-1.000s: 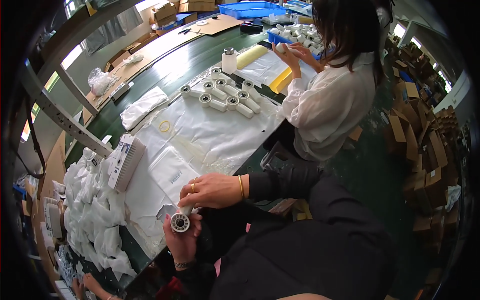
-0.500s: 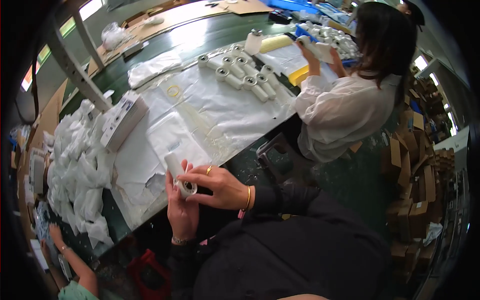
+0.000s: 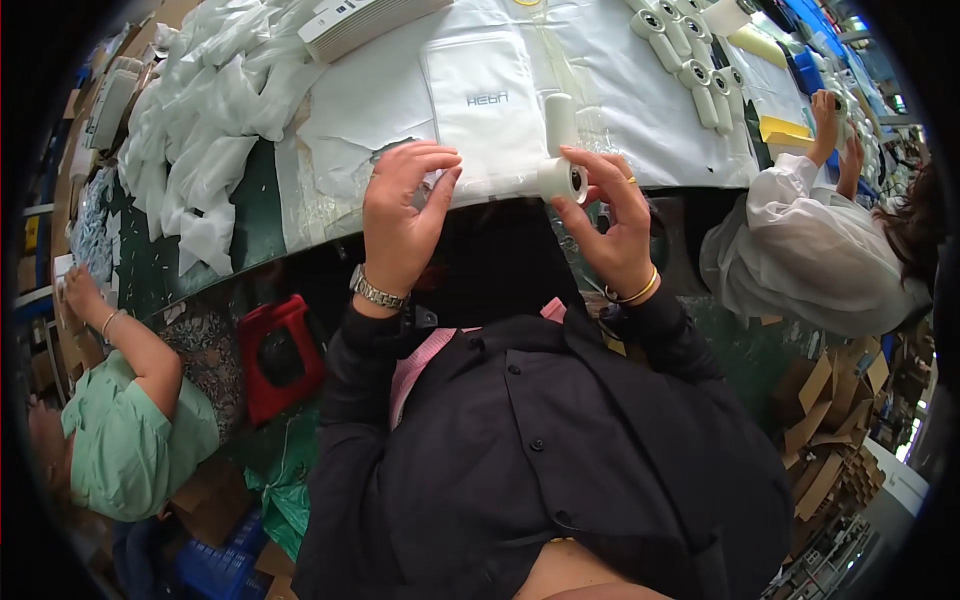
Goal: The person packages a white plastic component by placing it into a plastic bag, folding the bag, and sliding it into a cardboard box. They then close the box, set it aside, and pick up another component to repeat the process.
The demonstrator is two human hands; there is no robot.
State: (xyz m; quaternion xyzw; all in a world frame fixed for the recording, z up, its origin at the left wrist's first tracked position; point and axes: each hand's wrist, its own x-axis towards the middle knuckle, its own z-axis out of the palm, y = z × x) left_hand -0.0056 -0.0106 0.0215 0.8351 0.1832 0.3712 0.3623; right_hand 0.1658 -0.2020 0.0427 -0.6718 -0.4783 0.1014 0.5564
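My right hand point(image 3: 615, 215) grips a white handheld device by its round head point(image 3: 562, 180), index finger and thumb at the rim around a dark centre. Its cylindrical handle point(image 3: 561, 120) points away from me. To the left of the head runs a pale strip point(image 3: 500, 187), perhaps clear film; I cannot tell whether it joins the device. My left hand point(image 3: 405, 205) is bent at that strip's other end, thumb and fingertips close together; whatever they pinch is too faint to make out. Just beyond lies a flat white printed bag point(image 3: 480, 100).
Several similar white devices point(image 3: 690, 60) lie at the far right. Crumpled white bags point(image 3: 215, 90) and a stack of folded boxes point(image 3: 365, 20) are at the left. A person in white point(image 3: 810, 250) works at the right, one in green point(image 3: 140, 420) at the left. A red stool point(image 3: 280, 355) stands below.
The view has swung toward my body and the near table edge. My hands, earlier both on the device, have parted: the left has come off to the left, the right keeps the head.
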